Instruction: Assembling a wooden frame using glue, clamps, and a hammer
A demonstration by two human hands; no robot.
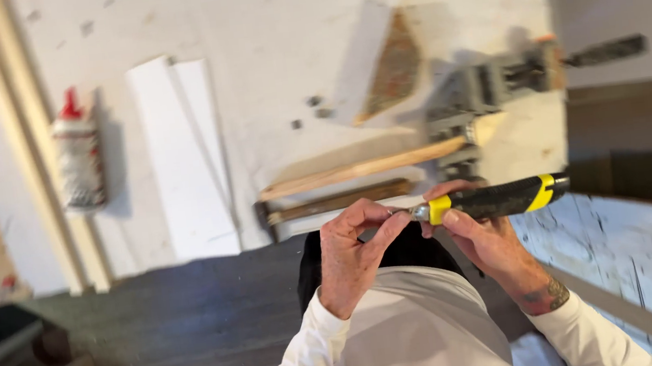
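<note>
Head view, chisel (500, 198) with black-and-yellow handle gripped by right hand (475, 231), left hand (350, 254) pinching its metal end

Black tool handle (500, 198) with 2 yellow bands, white glue bottle (78, 158) capped red, pale wooden hammer handle (365, 168)

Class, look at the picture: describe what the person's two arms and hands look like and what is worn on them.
Both arms wear long white sleeves ending at the wrists. The left hand and right hand are bare, with no gloves. A dark tattoo shows on the right wrist just past the cuff. No rings or watch are visible.
</note>
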